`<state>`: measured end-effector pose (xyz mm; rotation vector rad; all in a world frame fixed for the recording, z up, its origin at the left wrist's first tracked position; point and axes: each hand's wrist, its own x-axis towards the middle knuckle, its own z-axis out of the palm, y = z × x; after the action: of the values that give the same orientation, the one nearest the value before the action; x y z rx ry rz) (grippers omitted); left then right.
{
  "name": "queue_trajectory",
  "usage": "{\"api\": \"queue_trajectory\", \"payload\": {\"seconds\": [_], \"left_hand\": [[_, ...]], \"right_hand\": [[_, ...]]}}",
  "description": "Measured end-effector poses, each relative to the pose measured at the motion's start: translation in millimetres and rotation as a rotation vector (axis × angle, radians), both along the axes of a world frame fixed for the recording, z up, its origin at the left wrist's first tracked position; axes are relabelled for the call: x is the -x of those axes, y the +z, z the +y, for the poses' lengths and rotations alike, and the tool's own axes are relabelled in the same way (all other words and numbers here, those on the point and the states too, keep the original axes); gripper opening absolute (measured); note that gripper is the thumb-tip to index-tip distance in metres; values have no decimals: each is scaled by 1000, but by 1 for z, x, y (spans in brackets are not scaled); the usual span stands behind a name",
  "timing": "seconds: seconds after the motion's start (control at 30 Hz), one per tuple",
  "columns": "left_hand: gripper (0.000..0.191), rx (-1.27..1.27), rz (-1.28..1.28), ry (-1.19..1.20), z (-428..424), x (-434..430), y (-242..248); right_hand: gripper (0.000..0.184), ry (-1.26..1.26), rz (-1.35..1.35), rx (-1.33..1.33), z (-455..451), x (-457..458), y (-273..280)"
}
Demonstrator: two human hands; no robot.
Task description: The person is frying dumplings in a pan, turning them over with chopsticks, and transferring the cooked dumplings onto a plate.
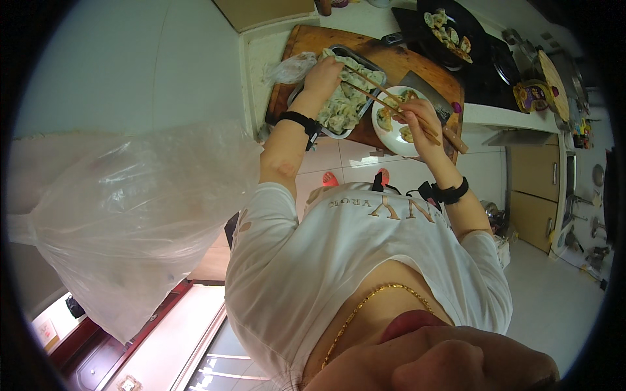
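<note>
My left hand (pixel 323 77) is over a metal tray (pixel 363 112) filled with pale, uncooked-looking dumplings (pixel 340 108). Its fingers bend down at the dumplings, and whether they pinch one is hidden. A pair of wooden chopsticks (pixel 370 97) is gripped in my right hand (pixel 423 122), above a white plate (pixel 387 140). The chopstick tips stretch across to the tray, close to my left fingers. Several browned dumplings (pixel 385 119) lie on the plate. Tray and plate both rest on a wooden cutting board (pixel 332 36).
A cleaver's wooden handle (pixel 455 140) juts from beneath the plate's right side. Beyond, a black frying pan (pixel 464 24) with several browning dumplings (pixel 452 36) sits on the stove, its handle pointing left. A crumpled clear bag (pixel 293 68) touches the tray's left side. Large plastic sheeting (pixel 146 195) hangs at left.
</note>
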<state>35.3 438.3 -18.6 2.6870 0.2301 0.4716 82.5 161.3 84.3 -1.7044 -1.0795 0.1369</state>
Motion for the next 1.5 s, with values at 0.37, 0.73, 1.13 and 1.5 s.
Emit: {"api": "queue_trajectory", "payload": {"seconds": [0.37,0.73,1.13,1.5], "left_hand": [[43,9,22,72,-5,4,6],[31,-25,-36,99,5,-5,16],[23,-77,-129,59,-1,-12,19],[36,302,-171,262,-35,10,32]], "right_hand": [[19,38,-193,22,21,-5,17],[23,72,242,-34,25,-11,28],[10,12,-165,-75,44,-29,37],[25,135,379,-134,-10,-89,26]]}}
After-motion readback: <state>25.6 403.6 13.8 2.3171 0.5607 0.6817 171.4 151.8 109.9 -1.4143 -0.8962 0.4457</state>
